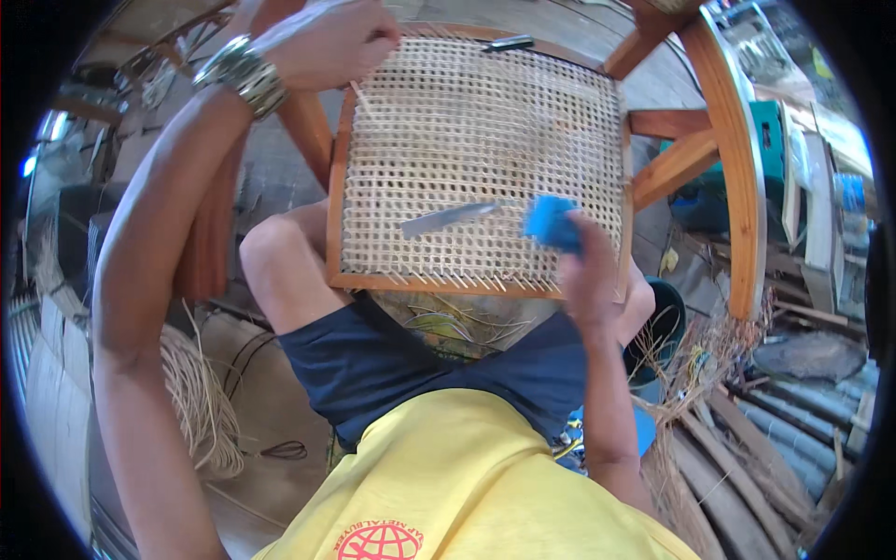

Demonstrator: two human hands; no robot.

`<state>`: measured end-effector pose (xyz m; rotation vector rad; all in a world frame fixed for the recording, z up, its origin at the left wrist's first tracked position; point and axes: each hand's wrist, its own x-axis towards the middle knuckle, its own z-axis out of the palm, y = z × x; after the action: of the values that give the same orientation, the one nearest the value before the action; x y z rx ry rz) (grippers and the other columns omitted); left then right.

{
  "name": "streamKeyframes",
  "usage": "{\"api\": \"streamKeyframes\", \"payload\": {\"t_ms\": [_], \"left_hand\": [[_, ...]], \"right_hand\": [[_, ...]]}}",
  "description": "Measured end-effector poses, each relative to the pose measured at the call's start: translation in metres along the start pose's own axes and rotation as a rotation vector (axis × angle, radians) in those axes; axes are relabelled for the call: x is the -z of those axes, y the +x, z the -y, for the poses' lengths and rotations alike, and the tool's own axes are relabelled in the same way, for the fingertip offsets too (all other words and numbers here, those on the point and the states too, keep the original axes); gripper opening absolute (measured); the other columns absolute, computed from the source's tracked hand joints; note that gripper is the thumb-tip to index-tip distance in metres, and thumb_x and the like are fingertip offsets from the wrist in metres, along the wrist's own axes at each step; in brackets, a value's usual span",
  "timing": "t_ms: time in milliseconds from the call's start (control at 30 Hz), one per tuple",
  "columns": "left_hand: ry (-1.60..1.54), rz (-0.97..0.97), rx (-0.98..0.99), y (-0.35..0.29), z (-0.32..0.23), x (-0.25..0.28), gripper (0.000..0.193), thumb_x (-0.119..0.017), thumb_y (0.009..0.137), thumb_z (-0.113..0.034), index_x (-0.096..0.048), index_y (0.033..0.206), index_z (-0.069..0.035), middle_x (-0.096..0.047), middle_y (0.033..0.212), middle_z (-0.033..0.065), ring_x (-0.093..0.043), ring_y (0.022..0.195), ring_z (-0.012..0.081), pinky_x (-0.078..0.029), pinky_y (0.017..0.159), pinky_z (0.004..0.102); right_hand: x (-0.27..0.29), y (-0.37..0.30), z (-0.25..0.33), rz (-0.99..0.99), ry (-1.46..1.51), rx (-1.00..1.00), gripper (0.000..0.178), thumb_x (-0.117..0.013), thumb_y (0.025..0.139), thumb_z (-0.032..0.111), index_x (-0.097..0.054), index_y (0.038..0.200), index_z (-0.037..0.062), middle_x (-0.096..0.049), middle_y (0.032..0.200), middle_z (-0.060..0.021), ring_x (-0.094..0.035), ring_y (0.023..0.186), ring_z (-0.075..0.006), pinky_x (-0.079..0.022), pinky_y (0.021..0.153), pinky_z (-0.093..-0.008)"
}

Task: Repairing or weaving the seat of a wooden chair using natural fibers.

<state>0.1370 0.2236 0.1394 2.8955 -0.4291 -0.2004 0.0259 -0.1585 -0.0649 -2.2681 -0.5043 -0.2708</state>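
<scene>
While a coil of pale cane lies low at your left, your left hand, a silver band just behind it, is at the upper left corner of the woven panel. Fingers curled; whether they clamp a strand, cannot tell. The panel sits before you in a wooden frame. On its lower half lies a metal blade; at its top edge, a slim dark tool. Farther right, your right hand, motion-blurred, has its fingers closed on a blue block over the weave; contact unclear.
</scene>
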Motion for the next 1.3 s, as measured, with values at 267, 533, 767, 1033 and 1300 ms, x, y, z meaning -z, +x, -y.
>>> {"api": "streamKeyframes", "payload": {"t_ms": [267, 533, 767, 1033, 1300], "left_hand": [[0.047, -0.038, -0.120, -0.010, -0.012, -0.023, 0.021, -0.057, 0.096, -0.020, -0.068, 0.101, -0.002, -0.069, 0.094, 0.0125, -0.068, 0.087, 0.0241, -0.053, 0.079, 0.0382], [-0.094, -0.047, -0.063, -0.160, -0.105, -0.057, 0.024, -0.066, 0.086, -0.018, -0.058, 0.101, -0.001, -0.060, 0.094, 0.0127, -0.067, 0.081, 0.0282, -0.054, 0.067, 0.0370], [-0.334, -0.480, 0.240, -0.096, -0.092, -0.227, 0.034, -0.070, 0.089, -0.026, -0.061, 0.114, -0.006, -0.060, 0.098, 0.0106, -0.065, 0.082, 0.0302, -0.053, 0.069, 0.0425], [-0.517, -0.296, 0.259, -0.079, -0.049, -0.223, 0.017, -0.075, 0.085, -0.021, -0.068, 0.088, -0.006, -0.061, 0.083, 0.0082, -0.062, 0.075, 0.0281, -0.049, 0.066, 0.0395], [-0.686, -0.727, 0.486, -0.124, -0.040, -0.180, 0.012, -0.074, 0.087, -0.005, -0.063, 0.090, -0.001, -0.060, 0.079, 0.0112, -0.058, 0.063, 0.0229, -0.045, 0.055, 0.0332]], "right_hand": [[0.002, -0.007, 0.001, -0.024, -0.481, 0.012, 0.057, -0.060, 0.078, -0.008, -0.049, 0.133, 0.0011, -0.059, 0.116, -0.0215, -0.056, 0.112, -0.0446, -0.047, 0.095, -0.0487], [0.013, 0.088, -0.038, -0.267, -0.451, 0.005, 0.050, -0.062, 0.086, 0.001, -0.051, 0.134, 0.0009, -0.060, 0.122, -0.0219, -0.059, 0.114, -0.0407, -0.049, 0.096, -0.0456], [-0.061, 0.092, 0.017, 0.088, -0.213, 0.247, 0.054, -0.060, 0.078, 0.000, -0.050, 0.130, 0.0032, -0.058, 0.100, -0.0187, -0.060, 0.091, -0.0367, -0.050, 0.080, -0.0486], [-0.036, 0.236, -0.087, -0.243, -0.615, -0.118, 0.037, -0.058, 0.089, 0.017, -0.052, 0.120, -0.0030, -0.066, 0.107, -0.0273, -0.067, 0.091, -0.0447, -0.053, 0.081, -0.0532], [-0.144, 0.222, 0.034, 0.124, -0.188, 0.304, 0.042, -0.064, 0.083, 0.005, -0.047, 0.122, 0.0016, -0.060, 0.099, -0.0249, -0.062, 0.094, -0.0457, -0.053, 0.078, -0.0528]]}}
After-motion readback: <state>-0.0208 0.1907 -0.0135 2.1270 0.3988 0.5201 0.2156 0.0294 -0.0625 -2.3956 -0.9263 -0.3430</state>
